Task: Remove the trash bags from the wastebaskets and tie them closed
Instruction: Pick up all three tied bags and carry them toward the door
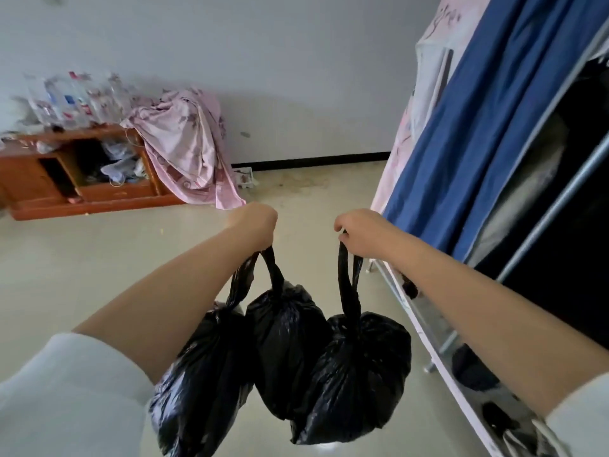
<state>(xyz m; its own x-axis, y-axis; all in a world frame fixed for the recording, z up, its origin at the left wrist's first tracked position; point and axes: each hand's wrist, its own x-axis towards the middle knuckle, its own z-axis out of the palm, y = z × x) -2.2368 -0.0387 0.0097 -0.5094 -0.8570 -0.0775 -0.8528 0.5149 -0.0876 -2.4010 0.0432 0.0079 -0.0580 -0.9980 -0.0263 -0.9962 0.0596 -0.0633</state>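
Three black trash bags hang in front of me, each tied shut at the neck. My left hand [255, 224] grips the handles of two of them: the left bag [201, 384] and the middle bag [286, 344]. My right hand [361, 232] is closed on the handles of the right bag [359, 374]. All three bags dangle above the pale floor and press against one another. No wastebasket is in view.
A low wooden cabinet [99, 192] stands at the far left with plastic bottles [69, 100] on top and a pink cloth [188, 146] draped over its end. A fabric wardrobe with a blue curtain [478, 133] and metal frame lines the right side. White wall ahead.
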